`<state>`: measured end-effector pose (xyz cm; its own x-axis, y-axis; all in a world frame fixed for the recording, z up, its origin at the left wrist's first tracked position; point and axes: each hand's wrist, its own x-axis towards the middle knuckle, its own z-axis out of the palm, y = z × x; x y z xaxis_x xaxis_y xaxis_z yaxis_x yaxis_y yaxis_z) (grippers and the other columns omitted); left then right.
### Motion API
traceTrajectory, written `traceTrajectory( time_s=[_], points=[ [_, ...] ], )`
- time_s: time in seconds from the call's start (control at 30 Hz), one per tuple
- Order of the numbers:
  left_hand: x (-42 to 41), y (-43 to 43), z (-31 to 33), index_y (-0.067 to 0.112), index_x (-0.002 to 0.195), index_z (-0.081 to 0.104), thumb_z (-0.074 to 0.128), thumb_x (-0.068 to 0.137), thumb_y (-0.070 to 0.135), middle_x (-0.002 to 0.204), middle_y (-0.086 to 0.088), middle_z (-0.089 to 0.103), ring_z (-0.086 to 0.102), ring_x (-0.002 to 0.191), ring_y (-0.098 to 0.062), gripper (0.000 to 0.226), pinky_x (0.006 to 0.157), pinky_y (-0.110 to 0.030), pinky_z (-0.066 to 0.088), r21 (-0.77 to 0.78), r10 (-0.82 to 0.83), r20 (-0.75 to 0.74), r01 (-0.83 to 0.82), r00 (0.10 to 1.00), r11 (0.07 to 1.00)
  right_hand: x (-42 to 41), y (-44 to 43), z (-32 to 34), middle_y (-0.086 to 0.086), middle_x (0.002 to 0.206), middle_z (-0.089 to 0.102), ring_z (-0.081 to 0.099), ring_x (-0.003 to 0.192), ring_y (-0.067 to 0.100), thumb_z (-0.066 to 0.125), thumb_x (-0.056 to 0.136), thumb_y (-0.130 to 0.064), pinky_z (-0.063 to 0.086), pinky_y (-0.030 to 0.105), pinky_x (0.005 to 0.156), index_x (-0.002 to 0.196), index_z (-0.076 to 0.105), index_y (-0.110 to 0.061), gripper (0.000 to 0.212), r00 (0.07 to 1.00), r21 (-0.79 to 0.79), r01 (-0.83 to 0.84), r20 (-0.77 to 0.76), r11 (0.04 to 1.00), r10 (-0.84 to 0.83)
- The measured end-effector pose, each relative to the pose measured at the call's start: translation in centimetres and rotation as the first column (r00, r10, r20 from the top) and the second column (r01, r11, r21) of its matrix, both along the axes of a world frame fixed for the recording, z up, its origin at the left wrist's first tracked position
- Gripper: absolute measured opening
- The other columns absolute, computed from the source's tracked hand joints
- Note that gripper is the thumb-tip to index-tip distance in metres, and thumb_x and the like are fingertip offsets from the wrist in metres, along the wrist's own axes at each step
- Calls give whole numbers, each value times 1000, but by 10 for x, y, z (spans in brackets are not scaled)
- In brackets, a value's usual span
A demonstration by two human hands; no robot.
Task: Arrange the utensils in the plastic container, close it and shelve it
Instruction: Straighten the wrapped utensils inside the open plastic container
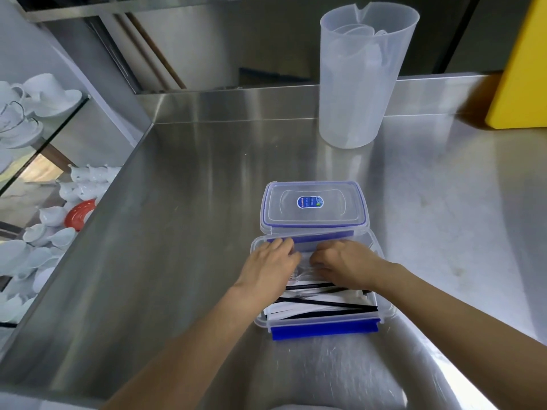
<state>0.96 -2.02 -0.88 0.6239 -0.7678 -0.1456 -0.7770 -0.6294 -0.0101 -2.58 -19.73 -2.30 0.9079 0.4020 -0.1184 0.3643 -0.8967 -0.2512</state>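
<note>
Reaching into the open box, both hands were busy at its far end. The left hand had its fingers bent, with the tips down inside the box, and I could not tell if they held anything. The right hand had its fingers curled round some of the clear utensils. Most of the utensils lay behind the fingers, toward the wrists, in a messy pile of black sticks and white paper, some crossing each other. The lid lay flat just past the fingertips on the shiny counter, right by the far edge of the box. A tall jug stood well past the lid. The pile looked crooked, so if it was not laid flat, a stick could poke over the edge and the lid might not shut. A stick caught by the blue clip near the wrists could stop it snapping. Pushing hard might also slide the box on the smooth counter.
</note>
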Motion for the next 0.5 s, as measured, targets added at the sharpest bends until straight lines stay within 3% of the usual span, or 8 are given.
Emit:
traceTrajectory(
  time_s=[0.07,0.13,0.2,0.27,0.33,0.47,0.5],
  points=[
    [-2,-3,2,11,77,68,81,50,0,73,-5,63,60,65,-23,32,53,-28,46,4,1,-4,-1,1000,1000,1,0,1,12,105,66,62,91,29,48,92,-20,51,35,80,102,66,-9,23,1000,-16,-13,7,1000,14],
    [-3,-5,6,10,93,61,67,77,7,88,-7,65,61,83,-26,18,62,-31,45,11,61,-31,-61,998,998,1,0,0,12,103,67,63,90,29,49,92,-20,53,36,80,102,67,-8,24,999,-6,-34,13,999,34],
    [-3,-7,8,8,109,55,48,86,-2,103,-10,63,58,97,-29,26,71,-33,43,105,106,5,-106,994,989,2,0,0,12,105,68,64,91,28,50,92,-22,53,38,83,103,68,-9,25,999,10,-37,15,999,37],
    [-4,-9,7,6,115,54,45,85,-5,108,-12,62,58,100,-30,33,74,-33,43,135,122,29,-125,992,983,3,0,-1,11,106,68,63,93,27,50,93,-24,53,38,85,105,67,-9,26,1000,4,-29,7,1000,29],
    [-5,-8,9,7,111,56,46,84,-5,103,-11,63,60,96,-29,31,68,-32,41,70,160,14,-161,987,984,2,-1,-2,12,105,68,64,92,29,52,92,-23,53,38,83,102,67,-8,24,999,14,-29,25,999,28],
    [-1,-4,11,9,75,62,66,56,-12,66,-7,65,63,60,-29,28,44,-27,42,-130,204,-12,-204,979,970,0,-2,-2,14,91,69,66,79,34,63,83,-21,54,38,65,93,66,-7,17,986,74,-59,162,996,47],
    [1,-3,12,11,79,62,66,62,-8,70,-5,66,63,64,-29,26,46,-29,44,-164,231,-43,-235,972,958,0,-2,-2,14,89,70,67,76,34,64,80,-20,55,37,62,94,66,-8,19,981,97,-59,191,994,40]
  ],
)
